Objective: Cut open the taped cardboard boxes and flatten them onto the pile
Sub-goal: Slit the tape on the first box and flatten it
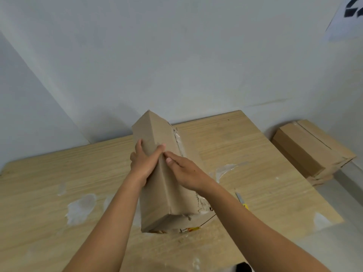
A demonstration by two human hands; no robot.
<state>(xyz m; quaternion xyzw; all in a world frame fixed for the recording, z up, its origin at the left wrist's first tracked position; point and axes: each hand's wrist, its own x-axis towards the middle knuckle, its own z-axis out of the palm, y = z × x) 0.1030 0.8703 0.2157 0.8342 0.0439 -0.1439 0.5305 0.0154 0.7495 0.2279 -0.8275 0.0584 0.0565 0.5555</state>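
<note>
The cardboard box [157, 134] sits tilted at frame centre on the desk [39, 183], one long edge uppermost. The left grip [144, 161] curls round that ridge. The right grip [186, 173] presses flat-fingered on the right face. Bare desk spreads lower left, and the pile [306, 152] lies past the desk's right edge.

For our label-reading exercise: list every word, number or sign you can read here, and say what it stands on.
Nothing reads in full.
Paper sheet on the wall: bold black marks, cut off by the frame edge, unreadable.
Held cardboard box: no print visible.
Cardboard pile: no print visible.
</note>
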